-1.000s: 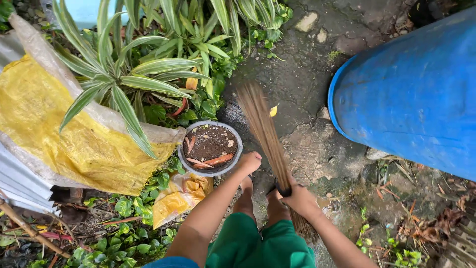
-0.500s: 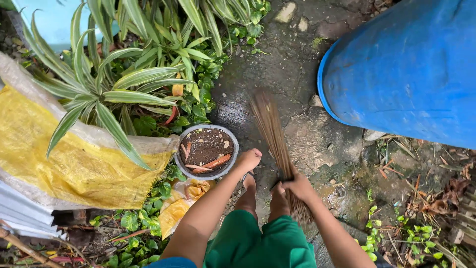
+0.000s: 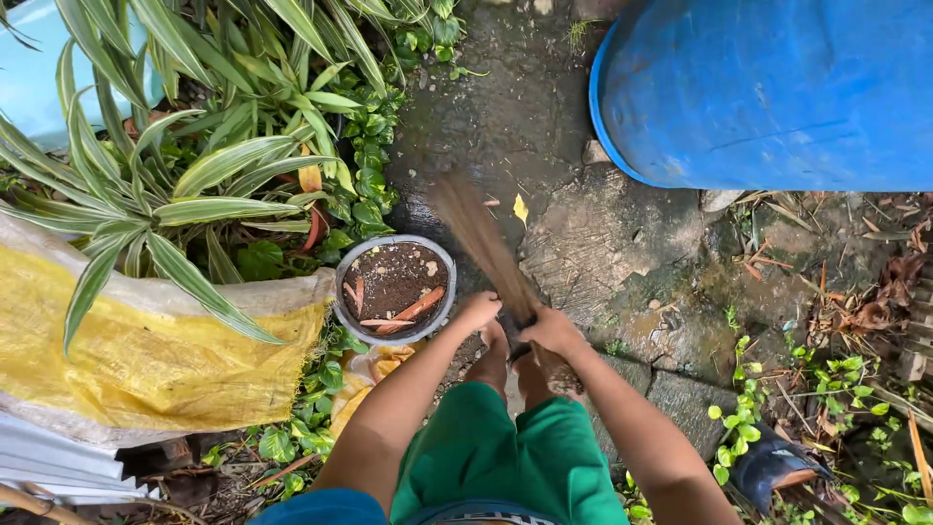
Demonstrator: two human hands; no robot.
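Since the earlier frame the broom [image 3: 483, 243] has swung leftward over the wet stone path [image 3: 583, 243] and now shows as a motion-blurred brown fan, its bristle tips reaching toward the far edge of the paving, while the yellow leaf [image 3: 520, 208] lies just beside it on the right. Both hands are closed on the handle just above the person's bare feet: the left hand [image 3: 480, 309] wraps the shaft from the left and the right hand [image 3: 551, 331] clamps it just below. The likeliest mishap, judging from the sweep, is the bristles clipping the round grey pot [image 3: 394, 289] of dark soil that sits just to the left of the stroke at the path's near-left edge; a wide swing could tip it or flick soil back onto the stone. The paving looks damp and mossy, so a barefoot slip is also possible, and leaves may smear and stick instead of moving. No label or sign can be made out. A crumpled yellow sack [image 3: 126, 360] with a pale woven rim lies at the left under striped long-leaved plants [image 3: 194, 165]; a large blue drum [image 3: 777, 87] stands at the path's far-right corner.
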